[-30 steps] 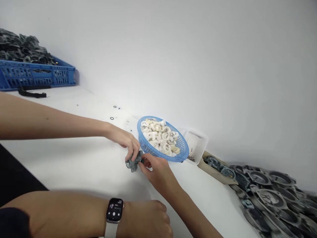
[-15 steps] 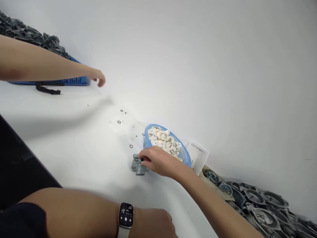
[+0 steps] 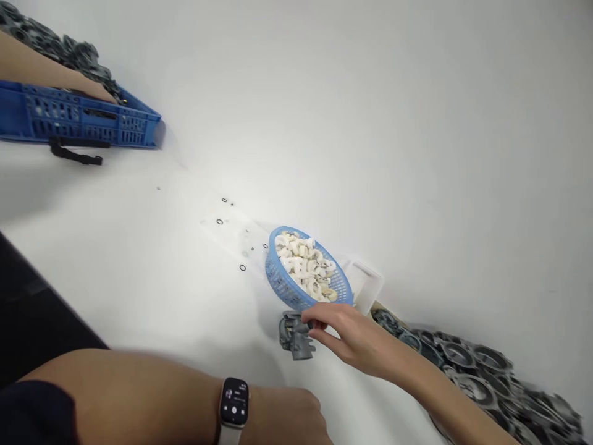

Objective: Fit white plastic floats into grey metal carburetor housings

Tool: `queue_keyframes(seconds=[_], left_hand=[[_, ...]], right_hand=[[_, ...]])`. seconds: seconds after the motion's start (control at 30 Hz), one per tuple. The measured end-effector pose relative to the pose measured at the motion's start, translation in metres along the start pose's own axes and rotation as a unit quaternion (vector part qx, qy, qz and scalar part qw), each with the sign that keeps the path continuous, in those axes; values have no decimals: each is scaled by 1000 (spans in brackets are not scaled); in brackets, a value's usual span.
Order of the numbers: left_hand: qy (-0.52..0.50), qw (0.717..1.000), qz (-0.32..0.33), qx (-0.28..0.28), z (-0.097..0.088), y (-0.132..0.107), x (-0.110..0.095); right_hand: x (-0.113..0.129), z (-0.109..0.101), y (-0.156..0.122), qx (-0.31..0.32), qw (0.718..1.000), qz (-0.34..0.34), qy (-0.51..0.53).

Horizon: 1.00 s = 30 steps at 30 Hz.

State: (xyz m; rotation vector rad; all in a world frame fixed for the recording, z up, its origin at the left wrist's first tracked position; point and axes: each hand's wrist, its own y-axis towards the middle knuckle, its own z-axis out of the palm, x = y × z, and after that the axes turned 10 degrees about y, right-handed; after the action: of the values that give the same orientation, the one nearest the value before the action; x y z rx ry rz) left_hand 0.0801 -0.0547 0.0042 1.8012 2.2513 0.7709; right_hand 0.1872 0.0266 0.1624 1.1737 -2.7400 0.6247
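My right hand [image 3: 356, 343] reaches in from the lower right, and its fingertips are closed on a small grey metal part [image 3: 295, 337]. The part lies on the white table just in front of a round blue basket [image 3: 282, 290] of white plastic rings. My left hand [image 3: 90, 91] is stretched far to the upper left, into a blue crate [image 3: 92, 120] heaped with dark grey metal parts. Its fingers are hidden behind the crate's wall.
Another person's forearm [image 3: 139, 395], wearing a smartwatch [image 3: 233, 402], lies across the near table edge. Small black O-rings [image 3: 242, 267] are scattered left of the basket. A white tray [image 3: 368, 287] stands behind the basket. Grey castings [image 3: 486, 371] are piled at right, and a black strap [image 3: 74, 151] lies by the crate.
My left hand let go of the grey part and swung up left into the blue crate. My right hand drew the part nearer and to the right, in front of the basket.
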Motion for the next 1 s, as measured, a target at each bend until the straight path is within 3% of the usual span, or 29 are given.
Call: queue_keyframes(seconds=[0.13,0.3,0.53,1.0], left_hand=[[20,999,-16,-44,0,-4,-8],[26,999,-14,-42,-7,-1,-10],[45,998,-31,-43,-2,-1,-18],[52,995,-38,-80,-3,-3,-21]], right_hand=[[-25,8,-38,-1,998,52,-19],[-57,17,-71,-28,995,100,-5],[-74,23,-104,-47,991,119,30],[-86,30,-113,-75,990,112,50]])
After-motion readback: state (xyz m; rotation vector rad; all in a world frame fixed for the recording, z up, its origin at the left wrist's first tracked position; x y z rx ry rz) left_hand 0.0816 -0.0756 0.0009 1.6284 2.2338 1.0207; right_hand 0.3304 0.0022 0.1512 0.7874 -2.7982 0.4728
